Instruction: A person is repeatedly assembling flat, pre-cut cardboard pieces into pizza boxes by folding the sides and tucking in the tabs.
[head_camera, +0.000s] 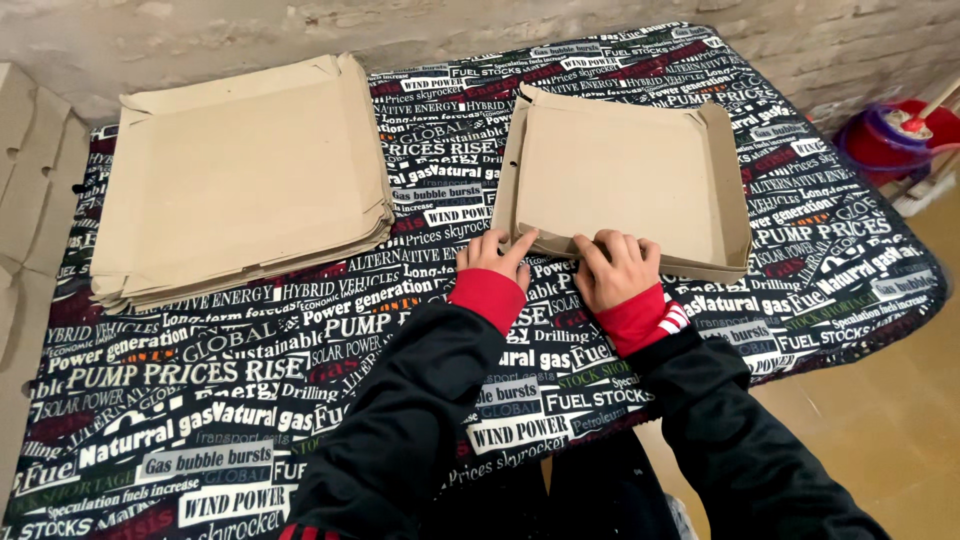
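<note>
A shallow brown cardboard box with raised side walls lies on the table's right half. My left hand rests at its near left corner, fingers curled and the index finger pressing the cardboard edge. My right hand presses down on the box's near wall, fingers bent over the folded flap. Both arms wear black sleeves with red cuffs. A stack of flat, unfolded cardboard sheets lies on the table's left half, apart from both hands.
The table is covered by a dark cloth printed with white and red lettering. More flat cardboard leans at the far left. A red and purple bucket with a mop stands on the floor at the right.
</note>
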